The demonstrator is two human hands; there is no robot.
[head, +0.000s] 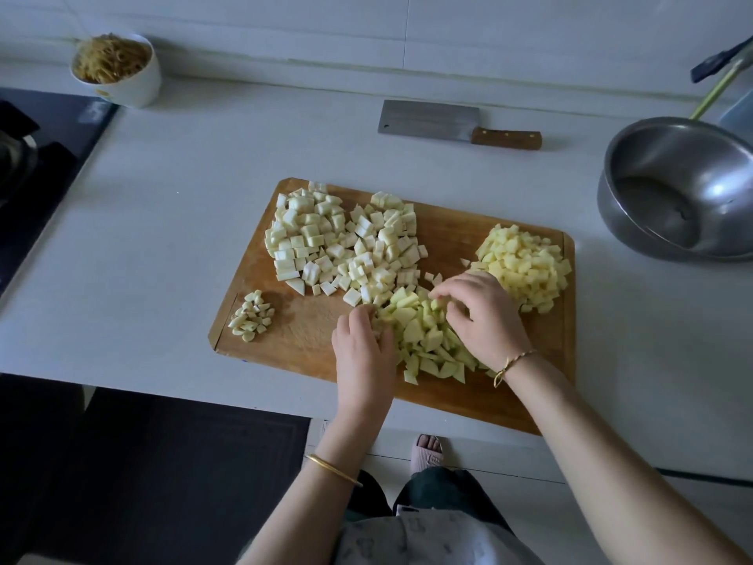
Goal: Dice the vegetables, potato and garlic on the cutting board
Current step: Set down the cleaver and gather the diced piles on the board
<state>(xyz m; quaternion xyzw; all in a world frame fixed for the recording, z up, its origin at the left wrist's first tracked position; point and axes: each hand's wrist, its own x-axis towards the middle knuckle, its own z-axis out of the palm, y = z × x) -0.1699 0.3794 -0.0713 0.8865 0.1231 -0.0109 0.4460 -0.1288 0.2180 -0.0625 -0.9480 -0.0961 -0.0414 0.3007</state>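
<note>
Cutting board [468, 234], rectangular, brown wood, lies flat on the pale grey bench [163, 238] directly before the person. It carries four heaps.

1. Large heap of white, green-edged vegetable cubes [342, 242], on the far left part of the board.
2. Heap of small yellow potato dice [525, 263], at the far right corner.
3. Small heap of pale chopped garlic [252, 316], at the near left corner, well apart from the others.
4. Heap of pale green vegetable pieces [423, 336], near the middle, touching the near edge of the white cubes.

Left hand [362, 348] rests against the left side of the pale green heap, its tips buried among the pieces. Right hand [485, 316] arches over the right side, its bent fingers [448, 295] with their tips on the pieces. Whether either hand pinches a piece cannot be told. Each wrist bears a gold bangle [332, 468].

Cleaver with a broad steel blade and brown wooden handle [432, 122] lies flat on the bench beyond the board, well apart from both hands. Round steel bowl [676, 189] stands right of the board. White bowl of brownish shreds [118, 71] stands far left by the wall. Black hob [40, 148] sits at the left edge.
</note>
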